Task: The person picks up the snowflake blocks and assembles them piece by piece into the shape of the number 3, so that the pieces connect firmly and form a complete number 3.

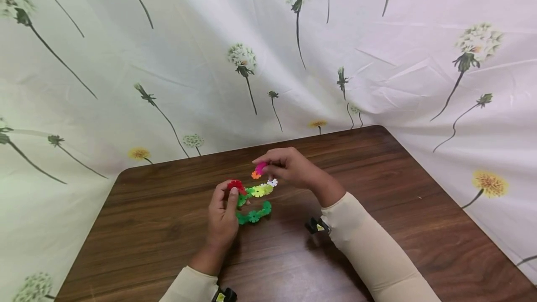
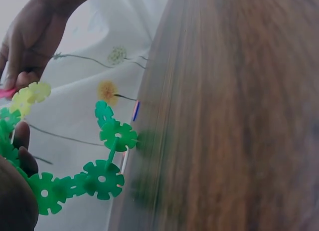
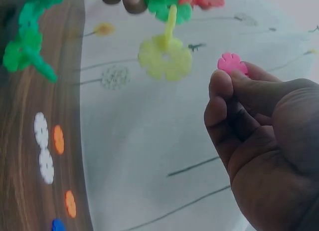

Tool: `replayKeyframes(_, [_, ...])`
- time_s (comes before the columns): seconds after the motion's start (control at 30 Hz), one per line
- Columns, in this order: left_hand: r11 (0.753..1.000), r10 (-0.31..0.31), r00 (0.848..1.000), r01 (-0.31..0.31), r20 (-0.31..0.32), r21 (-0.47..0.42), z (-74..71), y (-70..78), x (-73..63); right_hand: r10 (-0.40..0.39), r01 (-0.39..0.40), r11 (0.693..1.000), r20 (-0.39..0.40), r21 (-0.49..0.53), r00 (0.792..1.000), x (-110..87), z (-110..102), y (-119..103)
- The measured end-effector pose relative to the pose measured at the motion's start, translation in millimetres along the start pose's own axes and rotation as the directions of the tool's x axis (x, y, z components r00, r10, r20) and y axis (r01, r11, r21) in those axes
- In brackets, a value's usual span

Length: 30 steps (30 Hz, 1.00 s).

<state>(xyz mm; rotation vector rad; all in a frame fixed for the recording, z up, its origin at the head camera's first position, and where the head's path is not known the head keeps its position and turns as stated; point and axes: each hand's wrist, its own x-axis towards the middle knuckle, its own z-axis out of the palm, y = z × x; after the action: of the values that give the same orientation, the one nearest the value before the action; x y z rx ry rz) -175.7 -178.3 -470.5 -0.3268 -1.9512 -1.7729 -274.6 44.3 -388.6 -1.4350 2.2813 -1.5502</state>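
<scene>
My left hand [image 1: 222,216] grips a chain of interlocking flower-shaped plastic discs, its thumb against a red disc [image 1: 236,186]. From there one stretch runs through green to yellow discs [image 1: 259,191]. Another stretch of green discs [image 1: 253,216] hangs below; the left wrist view shows its green discs [image 2: 103,179] slotted together at angles. Beyond the yellow end, my right hand [image 1: 293,167] pinches a pink disc [image 3: 231,62] between thumb and fingertips. In the right wrist view the pink disc is apart from the yellow disc [image 3: 165,59]. The fingers partly hide the red end.
Loose white discs [image 3: 41,130], orange discs [image 3: 59,139] and a blue disc [image 3: 58,225] lie on the brown wooden table [image 1: 159,227]. A white curtain [image 1: 189,69] printed with dandelions hangs behind the table's far edge. Dark straps are on both wrists.
</scene>
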Motion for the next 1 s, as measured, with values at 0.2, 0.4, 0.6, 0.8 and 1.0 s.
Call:
replayKeyframes(0.2, [1.000,0.027,1.000,-0.027,0.007,0.006,2.8,3.2,-0.9,-0.083,0.083,0.997,-0.041,0.001,0.996,2.3,11,-8])
replayKeyframes(0.4, [0.997,0.068,0.998,-0.068,0.004,0.034,4.8,4.5,-2.4,-0.200,0.200,0.980,-0.124,-0.016,0.972,3.0,22,-12])
replayKeyframes(0.6, [0.998,0.037,0.999,-0.039,0.029,0.049,5.4,5.2,-4.8,-0.240,0.237,0.971,-0.135,-0.040,0.961,4.0,31,-17])
replayKeyframes(0.8, [0.998,0.037,0.998,-0.039,0.045,0.042,6.8,5.1,-5.8,-0.280,0.273,0.959,-0.093,-0.081,0.955,4.0,34,-22])
replayKeyframes(1.0, [0.996,0.079,0.996,-0.080,0.037,0.031,8.7,2.9,-5.4,-0.301,0.296,0.949,-0.029,-0.104,0.953,4.4,34,-23])
